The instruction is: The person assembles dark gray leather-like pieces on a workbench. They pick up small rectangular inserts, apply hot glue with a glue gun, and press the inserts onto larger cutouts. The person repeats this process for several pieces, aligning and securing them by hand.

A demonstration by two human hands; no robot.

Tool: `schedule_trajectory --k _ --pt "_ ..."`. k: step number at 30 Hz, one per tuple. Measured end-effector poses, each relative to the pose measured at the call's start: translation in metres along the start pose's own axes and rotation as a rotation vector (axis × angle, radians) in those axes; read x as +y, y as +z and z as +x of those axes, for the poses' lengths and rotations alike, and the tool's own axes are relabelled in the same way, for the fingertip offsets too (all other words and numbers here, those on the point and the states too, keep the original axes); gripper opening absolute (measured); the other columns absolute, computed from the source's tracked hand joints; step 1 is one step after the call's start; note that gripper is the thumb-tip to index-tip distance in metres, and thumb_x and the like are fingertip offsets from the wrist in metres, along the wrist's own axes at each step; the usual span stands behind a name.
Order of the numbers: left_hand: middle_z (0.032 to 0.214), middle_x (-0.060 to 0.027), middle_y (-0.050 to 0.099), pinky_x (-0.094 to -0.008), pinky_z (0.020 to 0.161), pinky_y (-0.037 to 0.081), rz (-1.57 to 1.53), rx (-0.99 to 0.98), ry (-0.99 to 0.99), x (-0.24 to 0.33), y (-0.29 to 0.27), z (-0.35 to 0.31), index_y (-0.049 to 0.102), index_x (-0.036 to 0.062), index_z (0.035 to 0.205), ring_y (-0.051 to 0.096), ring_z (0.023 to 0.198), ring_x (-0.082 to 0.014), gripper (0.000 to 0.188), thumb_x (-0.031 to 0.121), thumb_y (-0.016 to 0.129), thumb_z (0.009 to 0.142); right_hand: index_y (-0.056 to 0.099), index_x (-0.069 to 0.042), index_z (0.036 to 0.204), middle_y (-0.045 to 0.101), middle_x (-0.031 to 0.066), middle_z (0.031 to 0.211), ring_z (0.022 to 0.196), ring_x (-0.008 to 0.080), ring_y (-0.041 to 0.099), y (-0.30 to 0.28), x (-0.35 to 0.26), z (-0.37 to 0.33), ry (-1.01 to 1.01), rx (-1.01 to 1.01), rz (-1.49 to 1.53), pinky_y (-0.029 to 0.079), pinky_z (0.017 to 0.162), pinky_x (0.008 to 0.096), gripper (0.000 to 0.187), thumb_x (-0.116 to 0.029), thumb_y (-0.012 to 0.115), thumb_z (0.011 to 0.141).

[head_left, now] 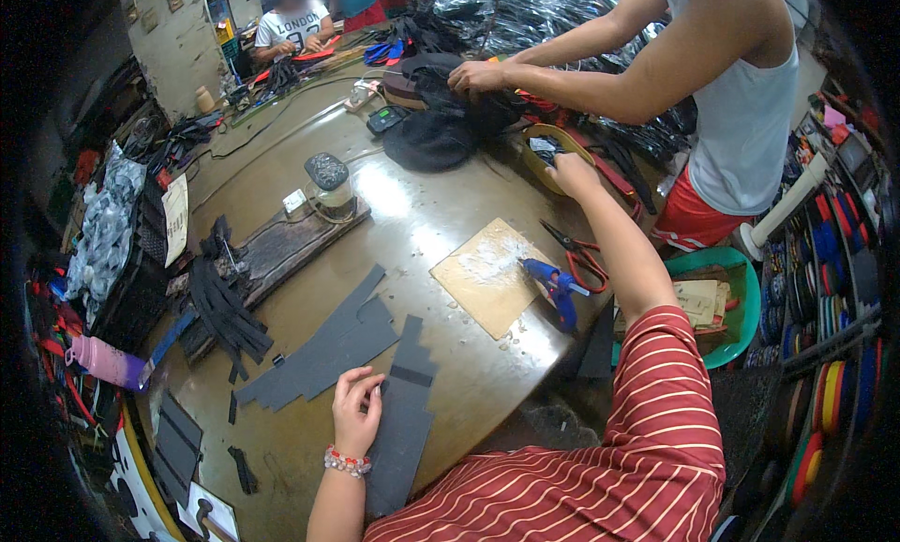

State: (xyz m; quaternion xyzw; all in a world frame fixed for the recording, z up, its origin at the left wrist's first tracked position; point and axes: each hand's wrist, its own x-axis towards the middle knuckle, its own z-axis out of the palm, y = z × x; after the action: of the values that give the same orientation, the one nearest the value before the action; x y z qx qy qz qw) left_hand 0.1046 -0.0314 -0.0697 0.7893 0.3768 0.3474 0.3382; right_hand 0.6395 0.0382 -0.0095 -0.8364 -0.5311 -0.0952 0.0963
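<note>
The glue gun lies over the near side of a tan board, close to the near edge of the bench, so a backward sweep of the right forearm could knock it off. Its nozzle could smear glue too, though I cannot tell whether it is hot. The pliers, jaws spread, sit just beside that arm and could snag it. The right hand reaches over the rim of a yellow bowl toward the bench's right edge; leaning on that rim might tip the small dark pieces out. I cannot tell whether its fingers grip anything. The left hand rests by a grey sheet at the near edge, fingers loosely curled; whether they pinch it, I cannot tell. A careless nudge could slide the sheet off.

The sheet looks flat, matt and stiff, with stepped sides and a darker band across it. A similar grey piece lies to its left. The bench top is smooth and shiny, the board crusted with whitish glue
</note>
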Motion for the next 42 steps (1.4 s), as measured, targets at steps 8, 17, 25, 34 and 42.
schedule_trajectory --k 8,17,25,34,42 --pt "0.112 -0.0094 0.054 -0.0216 0.058 0.050 -0.014 0.003 -0.014 0.004 -0.001 0.001 0.066 0.0023 0.099 0.060 0.077 -0.0125 0.021 -0.005 0.057 0.082 0.065 0.001 0.094 0.064 0.0223 0.101 0.093 0.0348 0.063 0.010 -0.007 0.001 0.077 -0.037 -0.032 0.052 0.078 0.0448 0.021 -0.007 0.050 0.082" --pt "0.112 -0.0089 0.055 -0.0220 0.058 0.050 -0.003 -0.010 -0.018 0.001 -0.001 0.001 0.067 0.0037 0.099 0.060 0.077 -0.0121 0.020 -0.004 0.058 0.082 0.062 0.003 0.103 0.058 0.0226 0.115 0.105 0.0356 0.059 0.021 -0.005 0.012 0.214 -0.135 0.008 0.048 0.088 0.0440 0.029 -0.012 0.044 0.086" --pt "0.112 -0.0094 0.055 -0.0222 0.058 0.050 -0.010 -0.014 -0.025 -0.001 -0.001 0.000 0.067 0.0033 0.098 0.061 0.077 -0.0126 0.020 -0.004 0.058 0.082 0.066 0.002 0.090 0.065 0.0237 0.095 0.089 0.0350 0.065 0.012 -0.010 0.007 0.027 -0.057 -0.113 0.052 0.078 0.0437 0.022 -0.010 0.049 0.083" --pt "0.111 -0.0091 0.055 -0.0217 0.057 0.050 -0.013 -0.013 0.004 0.000 -0.001 0.000 0.066 0.0024 0.099 0.060 0.076 -0.0115 0.020 -0.003 0.058 0.082 0.067 0.002 0.083 0.065 0.0224 0.090 0.084 0.0348 0.065 0.012 -0.006 0.005 0.008 0.009 -0.150 0.053 0.075 0.0433 0.017 -0.007 0.052 0.079" --pt "0.107 -0.0083 0.057 -0.0237 0.063 0.052 -0.004 -0.029 0.025 0.019 -0.009 0.006 0.066 0.0031 0.101 0.061 0.075 -0.0123 0.020 -0.002 0.058 0.083 0.065 0.001 0.092 0.061 0.0214 0.100 0.092 0.0351 0.063 0.011 0.016 -0.009 0.098 0.029 -0.101 0.051 0.081 0.0428 0.019 -0.003 0.051 0.080"
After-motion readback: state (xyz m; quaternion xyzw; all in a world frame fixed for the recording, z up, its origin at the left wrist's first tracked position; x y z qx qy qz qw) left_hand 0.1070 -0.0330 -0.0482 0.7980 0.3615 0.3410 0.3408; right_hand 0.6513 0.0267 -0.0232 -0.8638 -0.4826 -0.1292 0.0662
